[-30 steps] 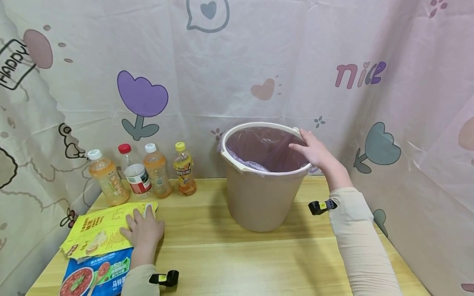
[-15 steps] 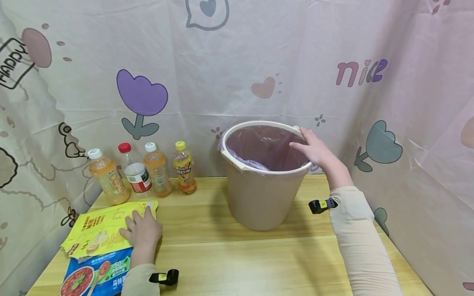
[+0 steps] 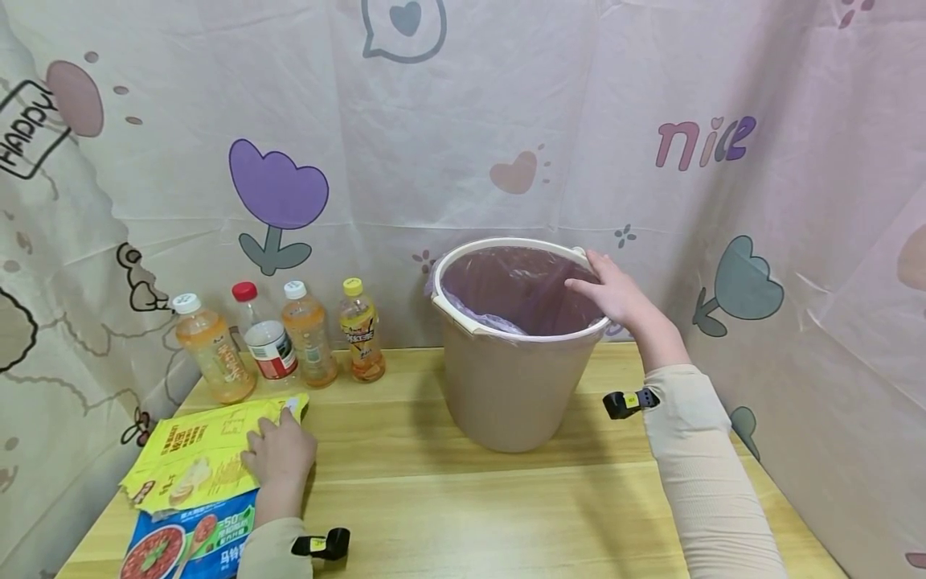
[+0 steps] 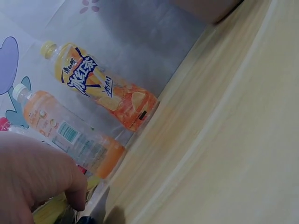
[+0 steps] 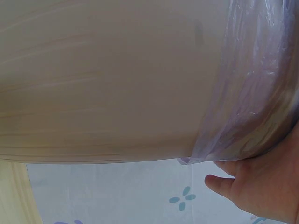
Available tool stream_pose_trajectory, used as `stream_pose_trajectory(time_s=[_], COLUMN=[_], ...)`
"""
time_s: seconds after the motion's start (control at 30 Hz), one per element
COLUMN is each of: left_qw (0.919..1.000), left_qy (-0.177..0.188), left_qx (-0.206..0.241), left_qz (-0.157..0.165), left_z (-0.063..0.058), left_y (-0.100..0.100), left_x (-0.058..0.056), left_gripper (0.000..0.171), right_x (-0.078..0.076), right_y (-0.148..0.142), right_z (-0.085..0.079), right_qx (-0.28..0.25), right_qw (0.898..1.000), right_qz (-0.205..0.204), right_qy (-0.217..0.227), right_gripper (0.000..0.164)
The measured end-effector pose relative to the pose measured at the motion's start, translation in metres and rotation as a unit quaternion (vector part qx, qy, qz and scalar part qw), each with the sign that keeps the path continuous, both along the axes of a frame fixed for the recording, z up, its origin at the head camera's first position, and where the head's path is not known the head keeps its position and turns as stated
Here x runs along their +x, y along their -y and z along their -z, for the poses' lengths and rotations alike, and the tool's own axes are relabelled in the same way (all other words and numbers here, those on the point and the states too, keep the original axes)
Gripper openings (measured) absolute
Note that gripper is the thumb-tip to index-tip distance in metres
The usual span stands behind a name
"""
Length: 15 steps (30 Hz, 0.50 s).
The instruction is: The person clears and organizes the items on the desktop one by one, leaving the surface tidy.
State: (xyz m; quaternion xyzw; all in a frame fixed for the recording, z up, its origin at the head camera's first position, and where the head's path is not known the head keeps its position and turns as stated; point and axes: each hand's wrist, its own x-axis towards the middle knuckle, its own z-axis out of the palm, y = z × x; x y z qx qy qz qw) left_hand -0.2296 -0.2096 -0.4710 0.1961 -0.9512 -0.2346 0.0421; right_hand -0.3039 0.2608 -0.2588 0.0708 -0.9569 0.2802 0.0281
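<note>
Left fingers (image 3: pixel 268 428) curled on yellow packet (image 3: pixel 195 446); right fingers (image 3: pixel 600 264) spread, gripping bin rim (image 3: pixel 538 338).

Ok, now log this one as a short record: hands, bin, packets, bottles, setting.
left hand: grips the right edge of the yellow packet
right hand: holds the rim of the bin
bin: upright, lined with a plastic bag
blue packet: partly under the yellow packet
bottles: four standing; caps white, red, white, yellow, left to right
table: wood-grain
backdrop: printed cloth
</note>
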Motion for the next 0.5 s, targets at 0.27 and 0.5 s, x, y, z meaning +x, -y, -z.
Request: stream_pose_trajectory(time_s=[0.27,0.5], left_qw=[0.9999,0.9994], left_qy=[-0.017,-0.035], left_qx=[0.002,0.008], left_qz=[-0.002,-0.001], left_z=[-0.008,-0.017], left_y=[0.001,0.003], left_x=[0.003,0.005], left_gripper=[0.050,0.051], right_x=[0.002,0.002], right_y=[0.001,0.001], right_z=[0.000,0.000], right_qx=[-0.007,-0.003], right_qw=[1.000,1.000], right_qz=[0.001,0.002], right_qy=[0.002,0.005], right_gripper=[0.082,0.083])
